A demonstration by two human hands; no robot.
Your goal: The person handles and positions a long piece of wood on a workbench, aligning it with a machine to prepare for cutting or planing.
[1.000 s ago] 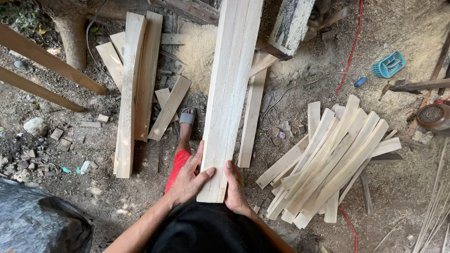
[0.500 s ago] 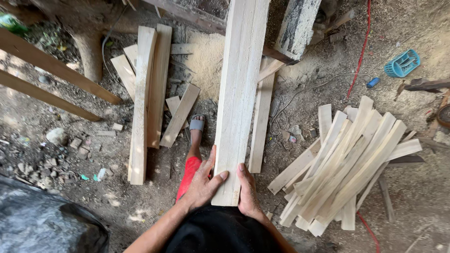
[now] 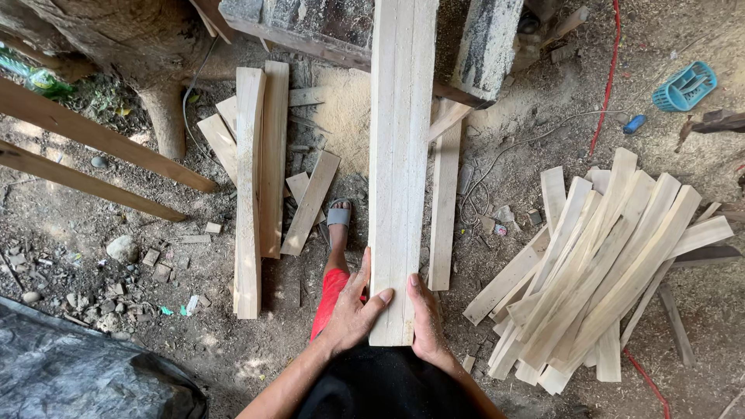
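Observation:
A long pale wooden board (image 3: pixel 400 155) runs from my lap up to a rough workbench (image 3: pixel 326 31) at the top. My left hand (image 3: pixel 353 310) grips the board's near left edge, thumb laid on its face. My right hand (image 3: pixel 425 318) holds the near right edge, fingers pressed along the side. Both hands sit at the board's near end, just above my dark shirt. My foot in a grey sandal (image 3: pixel 338 214) rests on the dirt to the left of the board.
A fanned pile of cut slats (image 3: pixel 597 271) lies to the right. Longer planks (image 3: pixel 252 186) lie on the ground at left, beside a tree trunk (image 3: pixel 147 70). A red cord (image 3: pixel 605 85) and a blue plastic basket (image 3: pixel 683 87) are at upper right. Black sheeting (image 3: pixel 70 372) covers the lower left.
The view has shifted slightly down and right, and the board has slid a little farther from me toward the bench. Both hands keep their hold on its near end.

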